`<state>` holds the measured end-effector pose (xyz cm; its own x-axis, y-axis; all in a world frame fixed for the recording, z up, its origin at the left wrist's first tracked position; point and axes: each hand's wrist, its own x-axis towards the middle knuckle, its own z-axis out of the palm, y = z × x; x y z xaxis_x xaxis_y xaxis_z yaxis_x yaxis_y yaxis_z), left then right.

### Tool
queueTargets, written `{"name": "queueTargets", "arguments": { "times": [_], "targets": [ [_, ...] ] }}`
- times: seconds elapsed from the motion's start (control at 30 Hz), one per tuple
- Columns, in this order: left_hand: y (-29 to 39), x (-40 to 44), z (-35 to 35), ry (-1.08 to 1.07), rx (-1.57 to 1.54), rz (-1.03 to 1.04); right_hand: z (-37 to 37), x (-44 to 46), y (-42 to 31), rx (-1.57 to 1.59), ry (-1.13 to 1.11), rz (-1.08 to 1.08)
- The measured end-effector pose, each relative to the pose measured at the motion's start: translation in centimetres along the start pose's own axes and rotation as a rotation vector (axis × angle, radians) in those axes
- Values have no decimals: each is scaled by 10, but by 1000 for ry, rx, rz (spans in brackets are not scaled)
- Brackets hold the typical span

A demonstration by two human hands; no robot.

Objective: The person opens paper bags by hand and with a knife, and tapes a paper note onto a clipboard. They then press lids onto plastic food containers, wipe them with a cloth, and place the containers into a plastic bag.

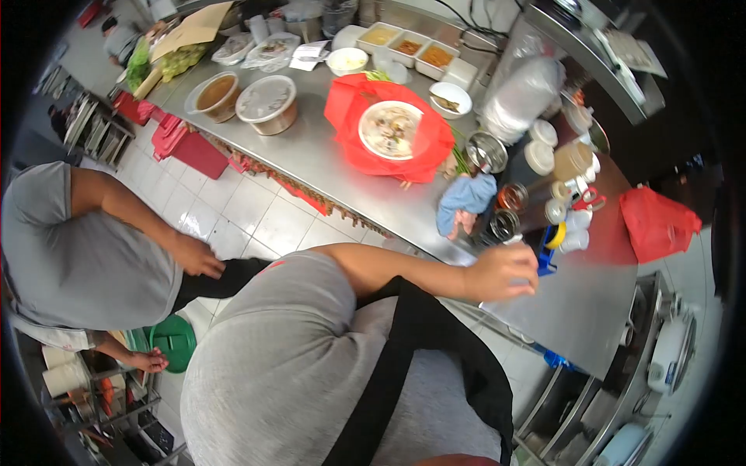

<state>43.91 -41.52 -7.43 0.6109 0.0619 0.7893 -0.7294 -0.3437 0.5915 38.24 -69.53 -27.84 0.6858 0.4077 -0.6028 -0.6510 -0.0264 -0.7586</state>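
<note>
One left hand [501,272], half curled, its grip impossible to tell, hung at the steel table's [579,307] near edge, the blue caddy [548,267] just to its right.

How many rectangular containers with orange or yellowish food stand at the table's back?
3, in one row: left container with yellowish food, middle container and right container, both with orange food. Others may be hidden.

Round jar [505,224] | dark-filled | upright | near front edge of steel counter [567,318]
</note>
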Motion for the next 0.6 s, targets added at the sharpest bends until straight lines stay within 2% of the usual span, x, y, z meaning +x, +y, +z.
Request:
{"name": "queueTargets", "arguments": {
  "times": [0.03, 0.1, 0.17, 0.23, 0.3, 0.33, 0.37, 0.43, 0.47, 0.53, 0.6],
  "targets": [
    [-4, 7, -33, 110, 67, 49, 29, 0, -33, -93, -10, -13],
    [0, 6, -104, 230, 125, -159, 92, 3, -101, -279, -30, -44],
    [-4, -7, -166, 583, -39, -445, 141, 22, -148, -352, -202, -375],
    [-9, -27, -236, 869, 112, -399, 208, 30, -202, -575, -176, -598],
    [-3, -51, -299, 1001, 254, -425, 284, 35, -251, -744, -261, -697],
    [2, -61, -327, 1108, 195, -387, 328, 33, -273, -909, -280, -950],
    [7, -70, -354, 1213, 134, -344, 367, 36, -290, -1000, -242, -896],
    [9, -94, -407, 1268, 307, -302, 441, 71, -312, -1152, -293, -1200],
    [8, -103, -429, 1290, 347, -317, 484, 77, -324, -1323, -280, -1199],
    [3, -119, -471, 1333, 432, -340, 560, 112, -329, -1490, -295, -1344],
    [-13, -134, -503, 1329, 536, -392, 626, 151, -323, -1733, -261, -1333]
  ]
}}
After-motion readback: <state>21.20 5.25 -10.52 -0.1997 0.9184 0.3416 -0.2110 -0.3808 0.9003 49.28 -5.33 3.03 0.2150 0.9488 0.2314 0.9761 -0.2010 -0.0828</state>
